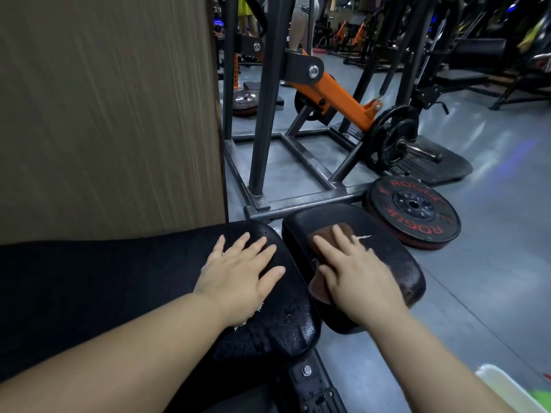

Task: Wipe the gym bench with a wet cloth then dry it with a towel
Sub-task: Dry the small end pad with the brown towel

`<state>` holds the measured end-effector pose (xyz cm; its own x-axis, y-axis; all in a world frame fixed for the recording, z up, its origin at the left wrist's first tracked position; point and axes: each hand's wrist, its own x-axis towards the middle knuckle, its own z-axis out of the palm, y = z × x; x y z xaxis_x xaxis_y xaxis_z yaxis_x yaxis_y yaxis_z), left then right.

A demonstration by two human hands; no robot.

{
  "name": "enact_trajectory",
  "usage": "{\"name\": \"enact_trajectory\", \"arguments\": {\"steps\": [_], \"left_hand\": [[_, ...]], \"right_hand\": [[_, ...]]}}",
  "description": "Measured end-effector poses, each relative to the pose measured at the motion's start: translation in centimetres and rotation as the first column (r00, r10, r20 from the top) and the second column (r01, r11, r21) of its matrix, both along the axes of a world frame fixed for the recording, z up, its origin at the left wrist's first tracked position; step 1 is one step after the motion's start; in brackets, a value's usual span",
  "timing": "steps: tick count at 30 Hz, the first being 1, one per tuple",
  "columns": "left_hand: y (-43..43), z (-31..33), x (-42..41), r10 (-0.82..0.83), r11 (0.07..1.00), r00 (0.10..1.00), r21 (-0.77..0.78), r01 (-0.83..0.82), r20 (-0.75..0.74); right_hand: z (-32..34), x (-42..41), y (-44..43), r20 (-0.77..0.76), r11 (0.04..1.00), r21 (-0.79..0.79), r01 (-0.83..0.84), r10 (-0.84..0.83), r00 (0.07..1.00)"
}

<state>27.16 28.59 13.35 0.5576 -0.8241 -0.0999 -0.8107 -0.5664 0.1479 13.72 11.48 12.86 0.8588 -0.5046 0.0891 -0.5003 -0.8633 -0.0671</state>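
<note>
The black padded gym bench [119, 281] runs from the left to the middle, with a separate black seat pad [396, 263] at its end. My left hand [238, 272] lies flat with straight fingers on the end of the long pad. My right hand [354, 269] presses a brown cloth [323, 234] flat against the seat pad, fingers straight. A worn white tear shows on the seat pad just beyond my fingertips. The long pad's surface near my left wrist looks cracked and glistening.
A brown wall panel [104, 114] stands close behind the bench. A black steel machine frame [298, 201] with an orange arm [337, 93] sits just past the pads. A black and red weight plate [414, 210] lies on the grey floor. A person stands far back.
</note>
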Motion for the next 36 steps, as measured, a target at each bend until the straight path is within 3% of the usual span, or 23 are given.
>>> {"name": "enact_trajectory", "arguments": {"steps": [2, 4, 10, 12, 14, 19, 21, 26, 30, 36], "left_hand": [[0.0, -0.2, -0.1, 0.009, 1.000, 1.000, -0.027, -0.009, 0.004], [0.1, -0.3, -0.1, 0.006, 0.999, 1.000, -0.035, -0.006, 0.001], [0.0, -0.1, -0.1, 0.008, 1.000, 1.000, -0.023, -0.008, -0.004], [0.0, -0.1, 0.1, 0.010, 1.000, 1.000, -0.018, -0.010, -0.007], [0.1, -0.2, 0.2, 0.010, 1.000, 1.000, -0.017, -0.010, -0.002], [-0.1, -0.2, 0.4, 0.007, 1.000, 1.000, -0.021, -0.007, 0.003], [0.0, -0.2, 0.3, 0.006, 1.000, 1.000, -0.016, -0.006, 0.008], [0.0, -0.1, 0.2, 0.009, 1.000, 1.000, -0.010, -0.009, -0.004], [0.0, -0.1, 0.3, 0.013, 1.000, 1.000, -0.011, -0.013, -0.023], [-0.2, 0.0, 0.5, 0.018, 1.000, 0.998, -0.001, -0.018, -0.052]], "right_hand": [[-0.3, 0.8, 1.1, 0.034, 0.994, -0.015, -0.110, 0.110, 0.993], [-0.2, 1.6, 0.2, 0.065, 0.992, 0.033, -0.120, 0.118, 0.991], [1.0, 3.5, -7.5, 0.048, 0.971, 0.109, 0.213, -0.219, 0.975], [1.1, 4.0, -7.8, 0.030, 0.966, 0.096, 0.239, -0.243, 0.970], [1.1, 4.5, -6.1, 0.029, 0.981, 0.075, 0.180, -0.182, 0.983], [0.4, 5.8, -0.6, 0.035, 0.986, -0.010, -0.168, 0.168, 0.985], [0.5, 6.7, -0.6, 0.031, 0.981, -0.001, -0.192, 0.192, 0.981], [0.4, 9.2, -3.8, 0.059, 0.991, 0.063, -0.118, 0.114, 0.992], [0.9, 9.4, -7.0, 0.070, 0.989, 0.132, 0.069, -0.079, 0.994], [0.7, 6.4, -7.8, 0.073, 0.958, 0.101, 0.267, -0.274, 0.959]]}}
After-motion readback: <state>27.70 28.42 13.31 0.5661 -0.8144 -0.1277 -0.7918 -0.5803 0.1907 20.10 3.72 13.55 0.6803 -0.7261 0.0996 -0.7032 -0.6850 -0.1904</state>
